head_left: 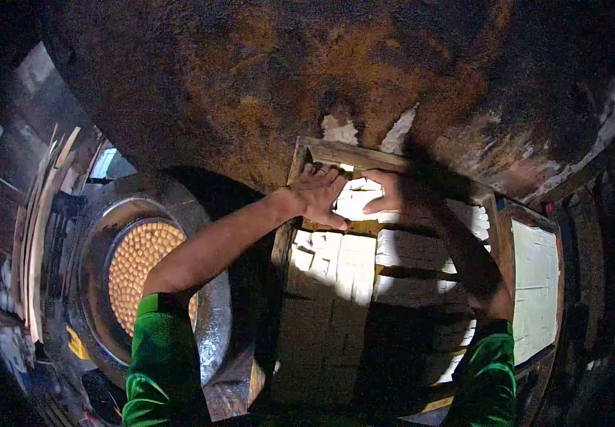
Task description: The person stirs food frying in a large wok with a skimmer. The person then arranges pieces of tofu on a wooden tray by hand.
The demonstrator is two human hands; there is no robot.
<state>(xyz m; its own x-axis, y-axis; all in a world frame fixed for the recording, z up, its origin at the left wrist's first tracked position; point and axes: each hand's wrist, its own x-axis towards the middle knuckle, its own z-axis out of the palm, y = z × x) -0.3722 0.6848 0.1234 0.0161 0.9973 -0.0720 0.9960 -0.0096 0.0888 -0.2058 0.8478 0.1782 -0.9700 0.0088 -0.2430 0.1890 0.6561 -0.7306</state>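
Note:
A wooden-framed tray (284,249) holds pale pieces laid close together in blocks, partly in bright light and partly in shadow. My left hand (320,196) lies over the tray's upper left part, fingers spread. Across a small group of bright white pieces (359,198), my right hand (390,193) faces it, thumb and fingers apart. Both hands touch or hover just over these pieces; exact contact is hard to see. Below them lies a larger lit block of pale pieces (336,260).
Left of the tray stands a large round pan (211,285) with many round brown balls (140,252). Wooden sticks (40,242) lean at the far left. A second framed tray (535,285) with pale pieces is at the right. A stained dark wall (250,78) rises behind.

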